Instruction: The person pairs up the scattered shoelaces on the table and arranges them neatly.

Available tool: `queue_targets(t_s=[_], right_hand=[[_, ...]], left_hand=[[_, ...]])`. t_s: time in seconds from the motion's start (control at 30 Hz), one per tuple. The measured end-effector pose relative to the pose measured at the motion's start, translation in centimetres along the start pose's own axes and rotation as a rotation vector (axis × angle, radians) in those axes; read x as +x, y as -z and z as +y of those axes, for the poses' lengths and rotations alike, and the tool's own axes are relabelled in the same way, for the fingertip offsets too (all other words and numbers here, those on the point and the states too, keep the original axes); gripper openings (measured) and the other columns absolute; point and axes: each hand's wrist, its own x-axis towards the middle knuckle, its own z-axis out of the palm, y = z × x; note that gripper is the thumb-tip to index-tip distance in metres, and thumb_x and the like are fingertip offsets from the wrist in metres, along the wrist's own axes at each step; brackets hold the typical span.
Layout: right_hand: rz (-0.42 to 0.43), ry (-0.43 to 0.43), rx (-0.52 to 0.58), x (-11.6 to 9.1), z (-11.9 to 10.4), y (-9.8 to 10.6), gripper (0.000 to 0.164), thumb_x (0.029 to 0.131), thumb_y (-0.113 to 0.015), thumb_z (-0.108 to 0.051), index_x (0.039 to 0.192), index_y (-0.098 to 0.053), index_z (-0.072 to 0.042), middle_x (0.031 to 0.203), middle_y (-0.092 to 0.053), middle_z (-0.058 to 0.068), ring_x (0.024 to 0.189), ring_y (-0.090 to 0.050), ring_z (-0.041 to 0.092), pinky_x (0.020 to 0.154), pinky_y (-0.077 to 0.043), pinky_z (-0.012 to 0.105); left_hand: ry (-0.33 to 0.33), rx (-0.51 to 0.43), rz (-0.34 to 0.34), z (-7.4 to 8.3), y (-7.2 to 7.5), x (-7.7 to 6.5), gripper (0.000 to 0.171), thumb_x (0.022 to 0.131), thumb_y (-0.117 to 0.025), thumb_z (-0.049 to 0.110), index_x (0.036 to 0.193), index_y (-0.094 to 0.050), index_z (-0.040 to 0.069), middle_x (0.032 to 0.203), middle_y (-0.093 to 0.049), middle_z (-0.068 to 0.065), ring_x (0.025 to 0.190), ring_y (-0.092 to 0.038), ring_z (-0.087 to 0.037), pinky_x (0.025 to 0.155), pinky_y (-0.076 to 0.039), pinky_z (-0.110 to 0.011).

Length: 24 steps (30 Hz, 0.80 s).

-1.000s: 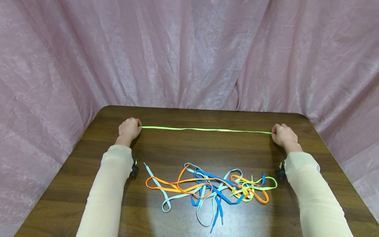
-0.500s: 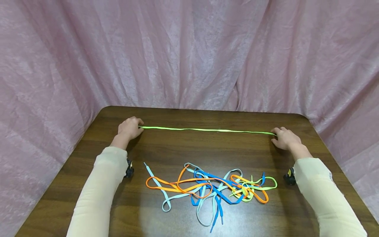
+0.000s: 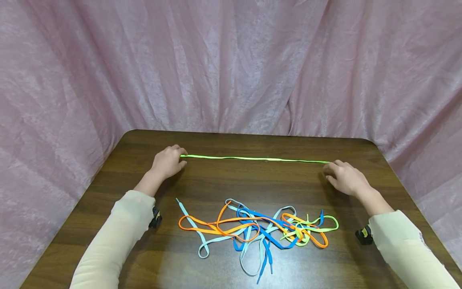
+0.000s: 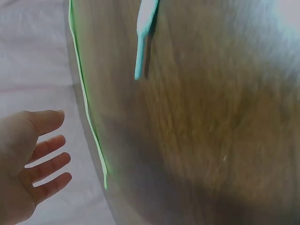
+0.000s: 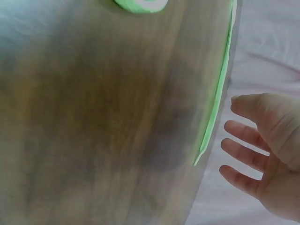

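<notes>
A neon green shoelace [image 3: 249,158] lies stretched straight across the far part of the table. My left hand [image 3: 168,162] hovers over its left end, fingers spread and holding nothing; in the left wrist view the lace end [image 4: 105,180] lies apart from the fingers. Above the right end is my right hand [image 3: 347,177], its fingers loose, and the right wrist view shows that lace end [image 5: 199,157] free too. Nearer the front, a tangle holds an orange shoelace [image 3: 231,219], a blue shoelace [image 3: 278,243], a pale blue shoelace [image 3: 241,261] and a yellow-green shoelace [image 3: 330,229].
The brown wooden table [image 3: 108,224] has rounded far corners. Behind it hangs a pink velvet curtain [image 3: 231,68]. A small black camera sits at the left wrist [image 3: 155,218] and another at the right wrist [image 3: 363,236].
Both hands have let go of the green shoelace ends. The left hand has shifted inward to the right, the right hand slightly toward me. The lace and the tangle stay in place.
</notes>
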Motion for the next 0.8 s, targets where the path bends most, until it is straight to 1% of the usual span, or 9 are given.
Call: queue_targets(t_s=[0.07,0.13,0.23,0.4,0.5,0.6,0.73,0.8], right_hand=[[0.053,0.052,0.013,-0.4,-0.7,-0.3,0.028,0.079,-0.067,-0.008,0.106,-0.062,-0.003,0.099,-0.060,0.016,0.086,-0.059,0.036,0.068,-0.048,0.049],[0.094,0.097,0.026,-0.6,-1.4,-0.6,0.027,0.077,-0.069,-0.006,0.103,-0.063,-0.003,0.097,-0.062,0.014,0.085,-0.061,0.034,0.069,-0.048,0.047],[0.132,0.149,0.055,-0.9,-2.5,-0.8,0.027,0.075,-0.071,-0.004,0.101,-0.064,-0.004,0.097,-0.063,0.011,0.087,-0.062,0.031,0.071,-0.049,0.045],[0.185,0.224,0.064,-1.4,-4.0,-0.9,0.027,0.073,-0.072,-0.004,0.099,-0.065,-0.006,0.095,-0.063,0.007,0.086,-0.062,0.026,0.070,-0.049,0.042],[0.198,0.265,0.070,-1.9,-4.8,-0.9,0.028,0.071,-0.073,-0.004,0.099,-0.066,-0.007,0.094,-0.063,0.004,0.084,-0.063,0.023,0.067,-0.050,0.040],[0.187,0.292,0.079,-2.3,-5.5,-1.0,0.029,0.071,-0.074,-0.004,0.098,-0.066,-0.009,0.093,-0.063,0.001,0.083,-0.062,0.020,0.066,-0.050,0.037],[0.186,0.329,0.076,-2.9,-6.5,-1.4,0.026,0.070,-0.075,-0.006,0.094,-0.066,-0.012,0.090,-0.062,-0.004,0.080,-0.061,0.016,0.065,-0.049,0.035],[0.184,0.349,0.070,-3.3,-7.1,-1.7,0.024,0.070,-0.075,-0.007,0.091,-0.066,-0.014,0.088,-0.061,-0.005,0.077,-0.060,0.013,0.063,-0.049,0.032]], left_hand=[[-0.028,0.013,0.008,0.6,-0.2,-0.2,0.032,0.083,-0.067,0.022,0.112,-0.062,0.009,0.117,-0.058,-0.012,0.098,-0.057,-0.032,0.064,-0.050,-0.041],[-0.057,0.026,0.017,1.3,-0.3,-0.3,0.032,0.083,-0.067,0.023,0.112,-0.062,0.009,0.116,-0.058,-0.012,0.099,-0.057,-0.032,0.068,-0.050,-0.043],[-0.098,0.043,0.025,2.4,-0.5,-0.4,0.032,0.084,-0.067,0.024,0.112,-0.062,0.009,0.115,-0.059,-0.011,0.099,-0.058,-0.031,0.072,-0.050,-0.043],[-0.163,0.059,0.068,4.2,-0.7,-0.6,0.030,0.082,-0.069,0.025,0.109,-0.065,0.012,0.111,-0.060,-0.008,0.095,-0.059,-0.028,0.068,-0.051,-0.039],[-0.208,0.062,0.099,5.1,-0.7,-0.9,0.029,0.081,-0.070,0.024,0.107,-0.065,0.013,0.108,-0.061,-0.006,0.093,-0.059,-0.026,0.065,-0.051,-0.036],[-0.242,0.068,0.111,6.1,-0.6,-1.1,0.029,0.081,-0.070,0.025,0.107,-0.066,0.014,0.105,-0.061,-0.005,0.092,-0.059,-0.024,0.067,-0.051,-0.036],[-0.272,0.066,0.109,7.3,-0.7,-1.5,0.027,0.081,-0.070,0.025,0.107,-0.065,0.015,0.103,-0.061,-0.003,0.095,-0.059,-0.024,0.076,-0.050,-0.038],[-0.292,0.061,0.109,7.9,-1.0,-1.7,0.027,0.081,-0.070,0.024,0.106,-0.065,0.015,0.103,-0.061,-0.003,0.095,-0.059,-0.024,0.079,-0.049,-0.038]])
